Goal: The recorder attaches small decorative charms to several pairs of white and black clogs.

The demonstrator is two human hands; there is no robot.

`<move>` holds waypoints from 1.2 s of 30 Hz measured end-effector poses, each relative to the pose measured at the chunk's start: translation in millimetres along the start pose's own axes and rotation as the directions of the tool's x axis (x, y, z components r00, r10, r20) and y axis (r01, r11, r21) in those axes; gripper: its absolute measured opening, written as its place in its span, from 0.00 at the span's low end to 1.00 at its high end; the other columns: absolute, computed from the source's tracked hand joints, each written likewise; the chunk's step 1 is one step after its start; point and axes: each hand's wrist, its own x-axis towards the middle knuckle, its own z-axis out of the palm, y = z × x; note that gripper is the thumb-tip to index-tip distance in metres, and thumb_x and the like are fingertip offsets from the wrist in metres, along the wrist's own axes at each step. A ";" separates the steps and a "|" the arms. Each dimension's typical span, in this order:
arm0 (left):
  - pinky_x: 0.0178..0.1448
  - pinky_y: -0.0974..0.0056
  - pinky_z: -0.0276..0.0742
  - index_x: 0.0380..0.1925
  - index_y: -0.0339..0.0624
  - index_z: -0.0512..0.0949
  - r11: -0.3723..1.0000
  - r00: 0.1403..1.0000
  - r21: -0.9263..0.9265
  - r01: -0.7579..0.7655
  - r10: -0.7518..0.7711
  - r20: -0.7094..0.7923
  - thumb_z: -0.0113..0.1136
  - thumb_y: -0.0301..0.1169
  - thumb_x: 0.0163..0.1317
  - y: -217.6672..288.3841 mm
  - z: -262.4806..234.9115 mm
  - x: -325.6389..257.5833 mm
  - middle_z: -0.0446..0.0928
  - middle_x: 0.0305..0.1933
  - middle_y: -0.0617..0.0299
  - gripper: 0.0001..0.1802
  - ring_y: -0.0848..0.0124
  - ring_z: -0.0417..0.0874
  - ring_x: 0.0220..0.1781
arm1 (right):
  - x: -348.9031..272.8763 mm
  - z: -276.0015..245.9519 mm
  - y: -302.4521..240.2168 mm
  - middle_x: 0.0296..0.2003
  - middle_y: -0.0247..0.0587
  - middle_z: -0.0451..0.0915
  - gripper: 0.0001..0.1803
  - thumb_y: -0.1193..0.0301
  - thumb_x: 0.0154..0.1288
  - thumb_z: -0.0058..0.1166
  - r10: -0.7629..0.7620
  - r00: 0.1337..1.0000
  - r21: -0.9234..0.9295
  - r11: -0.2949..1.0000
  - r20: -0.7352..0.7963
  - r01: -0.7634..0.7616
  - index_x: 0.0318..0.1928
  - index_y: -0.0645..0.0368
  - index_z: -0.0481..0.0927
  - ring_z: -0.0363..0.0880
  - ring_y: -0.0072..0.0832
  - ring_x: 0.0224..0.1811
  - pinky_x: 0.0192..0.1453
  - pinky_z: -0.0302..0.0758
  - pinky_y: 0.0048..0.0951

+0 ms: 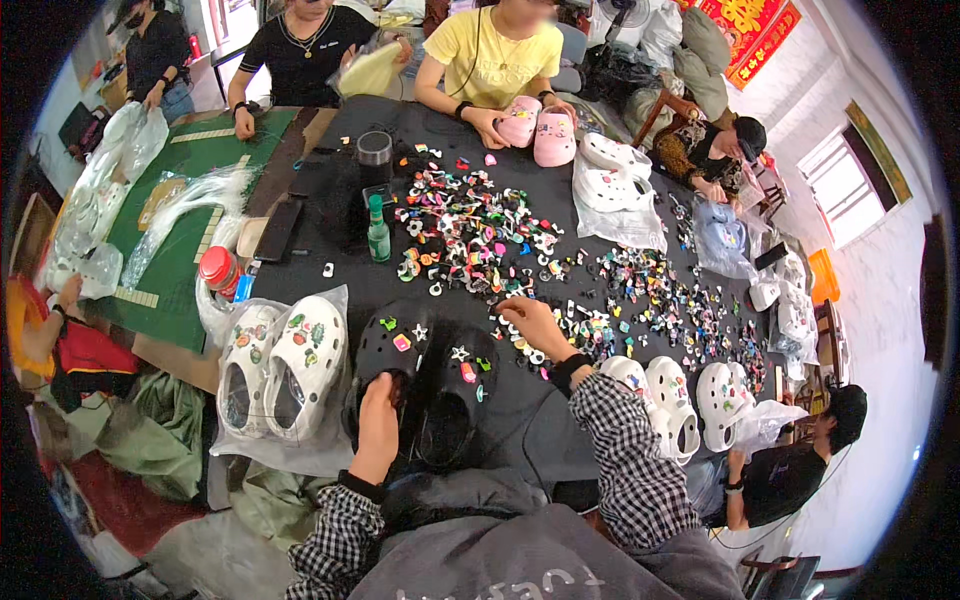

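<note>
Charms (520, 335) lie scattered directly under the right hand (530, 325), fingertips pinched down among them (what they grip, I cannot tell). Left hand (378, 425) clasps the black clog (392, 385), toe pointing away, just leftward.

Table (330, 290): large, covered in black cloth, filling the middle of the frame.

Lying on it:
- pair of black clogs (425, 375), lower centre, bearing small charms;
- pair of white clogs (280, 365) on a clear plastic bag, lower left;
- more white clogs (690, 395), lower right;
- broad scatter of small coloured shoe charms (480, 225), centre to right;
- green bottle (378, 232), upright, centre left;
- dark cup (374, 155), upper centre;
- pink clogs (538, 130), upper centre;
- bagged white clogs (612, 180), upper right;
- red-lidded jar (218, 270), left;
- green mat (190, 225), upper left.
</note>
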 end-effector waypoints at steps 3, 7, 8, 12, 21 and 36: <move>0.68 0.63 0.57 0.58 0.39 0.69 0.940 0.991 -0.321 0.117 -0.132 -0.027 0.49 0.44 0.70 9.6 -8.9 10.5 0.71 0.59 0.60 0.24 0.67 0.69 0.61 | 22.6 11.4 8.3 0.34 0.48 0.82 0.10 0.71 0.61 0.53 -0.069 0.997 0.011 0.998 -0.029 0.069 0.40 0.62 0.82 0.81 0.39 0.36 0.43 0.76 0.35; 0.67 0.64 0.60 0.54 0.39 0.72 0.930 0.975 -0.323 0.175 -0.210 -0.076 0.51 0.44 0.69 10.0 -12.4 19.3 0.73 0.57 0.62 0.22 0.71 0.71 0.59 | 57.5 29.8 -3.8 0.35 0.49 0.81 0.10 0.72 0.60 0.49 -0.245 0.970 -0.158 0.957 0.000 0.242 0.38 0.60 0.82 0.79 0.46 0.41 0.45 0.75 0.43; 0.67 0.64 0.60 0.54 0.39 0.72 0.931 0.975 -0.325 0.168 -0.206 -0.086 0.51 0.44 0.69 8.7 -13.8 21.3 0.73 0.57 0.62 0.22 0.71 0.71 0.59 | 65.0 36.8 -10.9 0.36 0.47 0.81 0.10 0.71 0.61 0.48 -0.231 0.972 -0.224 0.946 0.032 0.232 0.38 0.59 0.82 0.80 0.45 0.41 0.46 0.75 0.41; 0.62 0.65 0.66 0.47 0.37 0.75 0.965 0.975 -0.198 0.174 -0.197 -0.100 0.55 0.44 0.67 7.2 -5.6 27.8 0.77 0.50 0.64 0.20 0.72 0.76 0.52 | 90.8 64.7 -9.4 0.37 0.45 0.80 0.09 0.70 0.62 0.49 -0.268 0.960 -0.409 0.869 0.082 0.277 0.39 0.56 0.82 0.80 0.43 0.41 0.46 0.76 0.42; 0.58 0.65 0.69 0.41 0.34 0.77 0.959 0.969 -0.229 0.166 -0.202 -0.145 0.57 0.38 0.66 2.1 -7.2 28.0 0.78 0.47 0.60 0.16 0.70 0.78 0.50 | 92.0 79.4 6.9 0.39 0.47 0.75 0.14 0.79 0.56 0.51 -0.315 0.946 -0.442 0.840 0.075 0.315 0.45 0.59 0.75 0.78 0.42 0.43 0.44 0.76 0.40; 0.60 0.64 0.69 0.52 0.39 0.73 0.879 0.951 -0.446 0.171 -0.266 -0.158 0.57 0.38 0.65 1.9 -5.6 31.6 0.76 0.52 0.61 0.19 0.69 0.76 0.54 | 17.1 18.9 -84.6 0.46 0.38 0.73 0.11 0.78 0.69 0.44 -0.087 0.951 0.817 0.539 0.297 -0.206 0.50 0.62 0.69 0.79 0.32 0.50 0.55 0.77 0.31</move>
